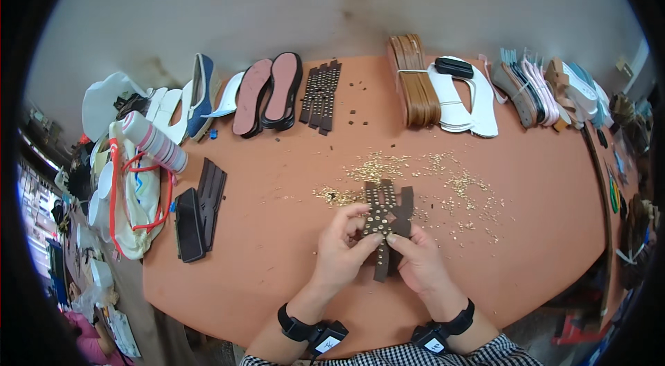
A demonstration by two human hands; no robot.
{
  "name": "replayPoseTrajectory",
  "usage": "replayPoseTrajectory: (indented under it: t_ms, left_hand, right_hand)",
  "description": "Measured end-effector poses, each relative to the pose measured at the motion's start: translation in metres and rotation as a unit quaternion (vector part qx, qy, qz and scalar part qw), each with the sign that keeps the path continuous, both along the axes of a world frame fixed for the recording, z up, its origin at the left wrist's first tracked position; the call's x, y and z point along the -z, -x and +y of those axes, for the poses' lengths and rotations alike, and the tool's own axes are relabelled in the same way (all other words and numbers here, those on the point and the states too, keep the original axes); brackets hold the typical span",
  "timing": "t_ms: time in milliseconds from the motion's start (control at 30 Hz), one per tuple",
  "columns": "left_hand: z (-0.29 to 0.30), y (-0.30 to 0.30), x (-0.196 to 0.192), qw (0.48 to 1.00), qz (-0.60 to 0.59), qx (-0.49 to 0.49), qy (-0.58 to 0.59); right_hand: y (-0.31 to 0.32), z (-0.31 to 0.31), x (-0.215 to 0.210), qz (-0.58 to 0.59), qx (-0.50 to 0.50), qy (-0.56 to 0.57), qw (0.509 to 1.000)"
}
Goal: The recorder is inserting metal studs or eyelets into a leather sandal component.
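Over the near middle of the table (277, 297), a dark brown strappy shoe upper (379, 217) is held between my two hands. Rows of gold studs cover its left part, while its right strap looks plain. My left hand (339, 248) grips the left edge, thumb pressed on the studded face. On the opposite side my right hand (421, 259) pinches the piece, its thumb close to the left one; the other fingers are partly hidden behind it. Loose gold studs (381, 166) lie scattered just beyond the upper, with more studs (464, 186) spread to the right.
At the back lie studded straps (321, 97), pink-topped soles (282, 89), a bundle of brown strips (419, 89) and white sole shapes (483, 106). Dark cut pieces (211, 189) and a black phone-like object (189, 224) rest at left, beside a red-handled bag (142, 207).
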State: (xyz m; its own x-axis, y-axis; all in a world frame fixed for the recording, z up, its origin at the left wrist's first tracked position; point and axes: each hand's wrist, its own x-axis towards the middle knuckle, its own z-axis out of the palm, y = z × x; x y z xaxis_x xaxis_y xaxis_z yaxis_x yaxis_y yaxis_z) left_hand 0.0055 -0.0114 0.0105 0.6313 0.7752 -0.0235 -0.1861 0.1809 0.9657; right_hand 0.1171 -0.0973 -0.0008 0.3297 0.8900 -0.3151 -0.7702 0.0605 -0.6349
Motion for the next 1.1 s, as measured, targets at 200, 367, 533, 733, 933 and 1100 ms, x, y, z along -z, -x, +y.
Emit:
replayPoseTrajectory:
  t_ms: [200, 367, 533, 733, 933, 1100]
  left_hand:
    - [0.060, 0.027, 0.030, 0.983, 0.040, -0.159, -0.088]
    - [0.071, 0.041, 0.029, 0.906, 0.344, -0.076, -0.237]
    - [0.061, 0.033, 0.023, 0.841, 0.423, -0.077, -0.329]
    - [0.056, 0.016, 0.022, 0.778, 0.458, -0.113, -0.416]
    - [0.060, 0.013, 0.032, 0.745, 0.459, -0.116, -0.471]
    - [0.060, 0.020, 0.036, 0.812, 0.358, -0.114, -0.446]
  right_hand:
    - [-0.008, -0.001, -0.001, -0.055, 0.051, 0.036, 0.997]
    - [-0.012, -0.001, -0.001, -0.021, 0.079, 0.044, 0.996]
    - [-0.014, -0.004, -0.003, 0.025, 0.056, 0.025, 0.998]
    - [-0.008, -0.002, -0.003, 0.026, 0.054, 0.011, 0.998]
    - [-0.005, -0.001, -0.013, 0.046, 0.035, 0.017, 0.998]
    - [-0.006, -0.004, -0.005, 0.041, 0.016, 0.027, 0.999]
